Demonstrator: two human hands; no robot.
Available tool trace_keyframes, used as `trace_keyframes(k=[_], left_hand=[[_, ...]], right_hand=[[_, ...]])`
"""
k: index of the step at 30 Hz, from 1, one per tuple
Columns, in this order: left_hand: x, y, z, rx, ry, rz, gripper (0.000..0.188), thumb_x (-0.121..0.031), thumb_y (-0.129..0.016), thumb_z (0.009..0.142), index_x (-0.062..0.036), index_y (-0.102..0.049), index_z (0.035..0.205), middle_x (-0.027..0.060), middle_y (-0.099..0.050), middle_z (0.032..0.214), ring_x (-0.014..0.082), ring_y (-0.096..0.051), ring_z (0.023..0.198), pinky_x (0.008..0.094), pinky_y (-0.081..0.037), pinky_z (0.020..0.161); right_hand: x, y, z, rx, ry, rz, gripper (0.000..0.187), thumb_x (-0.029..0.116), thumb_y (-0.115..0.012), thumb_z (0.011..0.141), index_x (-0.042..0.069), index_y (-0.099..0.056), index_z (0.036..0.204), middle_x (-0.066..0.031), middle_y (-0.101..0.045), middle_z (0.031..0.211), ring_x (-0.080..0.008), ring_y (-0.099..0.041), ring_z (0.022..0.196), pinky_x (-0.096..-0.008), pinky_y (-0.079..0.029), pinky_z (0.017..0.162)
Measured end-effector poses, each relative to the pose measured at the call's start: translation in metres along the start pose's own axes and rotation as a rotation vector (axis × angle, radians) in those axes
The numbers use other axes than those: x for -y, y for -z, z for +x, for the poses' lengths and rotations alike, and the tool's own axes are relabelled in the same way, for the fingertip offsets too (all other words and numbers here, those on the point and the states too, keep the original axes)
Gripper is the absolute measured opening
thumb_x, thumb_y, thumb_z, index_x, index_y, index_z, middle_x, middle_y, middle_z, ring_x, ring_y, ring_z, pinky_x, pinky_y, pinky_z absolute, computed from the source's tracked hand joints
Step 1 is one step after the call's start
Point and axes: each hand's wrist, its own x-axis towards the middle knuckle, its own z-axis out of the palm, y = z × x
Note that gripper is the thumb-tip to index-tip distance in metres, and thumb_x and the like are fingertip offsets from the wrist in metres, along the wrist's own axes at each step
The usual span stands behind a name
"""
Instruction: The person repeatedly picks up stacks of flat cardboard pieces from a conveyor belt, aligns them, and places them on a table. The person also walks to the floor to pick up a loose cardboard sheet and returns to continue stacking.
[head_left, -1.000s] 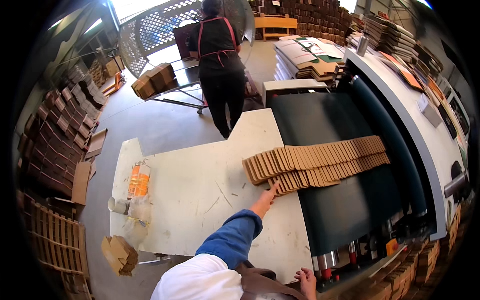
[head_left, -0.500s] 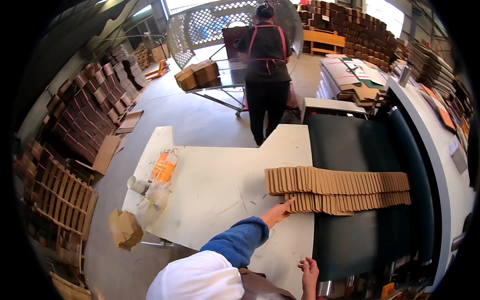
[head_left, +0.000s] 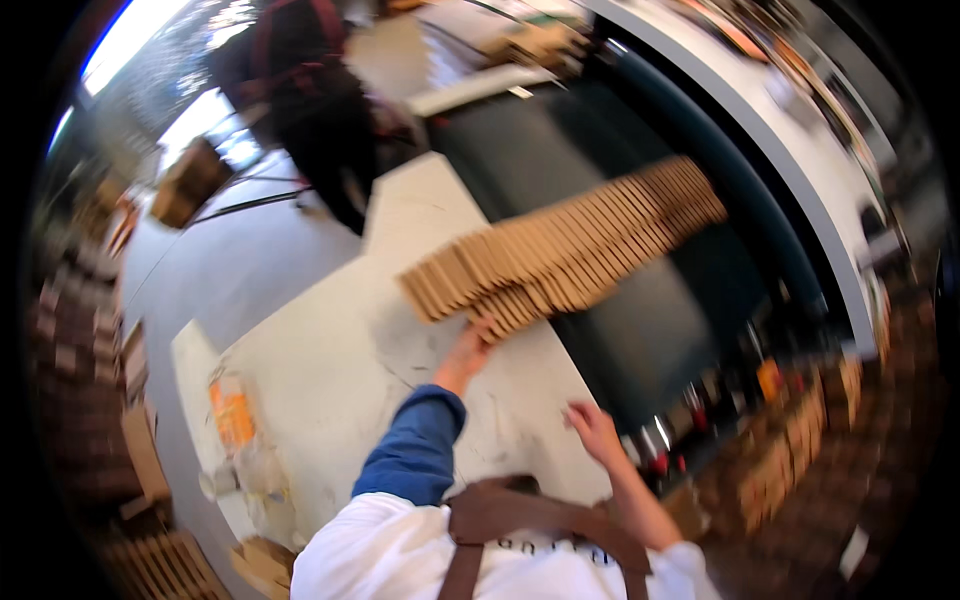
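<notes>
My left hand, fingers touching the near-left corner of a double overlapping row of brown cardboard pieces; blur hides whether they close on it. My right hand, loosely curled, empty, now showing more forearm than half a second ago. Row, still unlifted, so handling stays at its left end: straddling the white tabletop and dark green conveyor belt.

Grey floor — bright light upper left — slatted pallet.
</notes>
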Motion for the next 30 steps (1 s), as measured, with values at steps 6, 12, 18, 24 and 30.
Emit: trace_keyframes(k=[6, 12, 18, 24, 30], left_hand=[[-0.025, -0.045, -0.029, 0.037, 0.115, -0.047, 0.049, -0.018, -0.066, 0.084, -0.0075, -0.044, 0.127, 0.0070, -0.054, 0.122, 0.0255, -0.052, 0.113, 0.0450, -0.046, 0.096], [-0.017, -0.028, -0.010, 0.003, -0.008, 0.098, 0.047, -0.012, -0.062, 0.086, -0.0082, -0.044, 0.129, 0.0067, -0.052, 0.125, 0.0239, -0.051, 0.114, 0.0387, -0.046, 0.095], [-0.029, -0.039, -0.018, -0.030, -0.078, 0.094, 0.036, -0.008, -0.060, 0.085, -0.0087, -0.053, 0.120, 0.0023, -0.057, 0.109, 0.0178, -0.056, 0.087, 0.0310, -0.047, 0.073], [-0.017, -0.110, -0.027, -0.064, -0.043, 0.171, 0.040, -0.014, -0.065, 0.083, -0.0059, -0.053, 0.120, 0.0019, -0.058, 0.109, 0.0145, -0.056, 0.090, 0.0295, -0.046, 0.073], [-0.008, -0.114, -0.016, 0.047, -0.003, 0.117, 0.049, -0.009, -0.060, 0.086, -0.0070, -0.042, 0.131, 0.0053, -0.051, 0.128, 0.0190, -0.051, 0.117, 0.0356, -0.043, 0.098]], right_hand=[[0.042, 0.035, 0.035, -0.218, 0.061, 0.017, 0.033, 0.024, -0.057, 0.089, 0.001, -0.056, 0.112, -0.0138, -0.064, 0.099, -0.0222, -0.063, 0.085, -0.0322, -0.049, 0.075], [0.054, 0.066, 0.116, -0.417, 0.383, -0.336, 0.042, 0.029, -0.058, 0.087, 0.002, -0.053, 0.119, -0.0188, -0.051, 0.124, -0.0323, -0.047, 0.116, -0.0394, -0.039, 0.095], [0.108, 0.082, 0.223, -0.464, 0.643, -0.559, 0.045, 0.031, -0.063, 0.082, 0.002, -0.056, 0.116, -0.0202, -0.049, 0.127, -0.0362, -0.040, 0.123, -0.0444, -0.033, 0.103], [0.072, 0.123, 0.225, -0.352, 0.448, -0.516, 0.053, 0.029, -0.059, 0.088, 0.002, -0.044, 0.131, -0.0189, -0.040, 0.138, -0.0365, -0.036, 0.127, -0.0422, -0.030, 0.105], [0.055, 0.110, 0.224, -0.218, 0.359, -0.445, 0.050, 0.036, -0.048, 0.094, 0.003, -0.045, 0.132, -0.0178, -0.037, 0.141, -0.0340, -0.031, 0.131, -0.0431, -0.027, 0.107]])
